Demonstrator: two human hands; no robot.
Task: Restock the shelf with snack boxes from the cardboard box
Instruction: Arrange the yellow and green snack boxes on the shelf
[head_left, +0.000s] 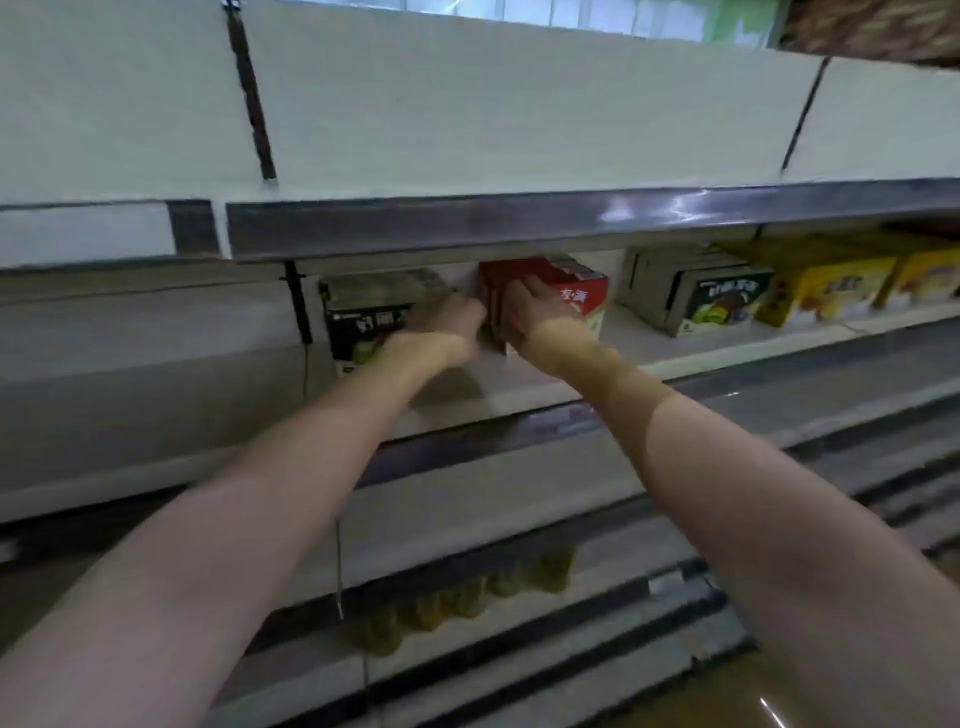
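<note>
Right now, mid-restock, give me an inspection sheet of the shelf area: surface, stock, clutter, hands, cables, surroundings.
Surface: white shelf, bare strip in front of the boxes.
Job's things: red snack boxes standing in a row; black snack boxes to their left; cardboard box not in view.
Clutter: nothing seen.
Hands: left hand against the black boxes; right hand on the red row; grip cannot be told through blur.
Cables: nothing seen.
Surroundings: green-fronted boxes and yellow boxes further right; upper shelf bare; yellowish items on a lower shelf, blurred.
</note>
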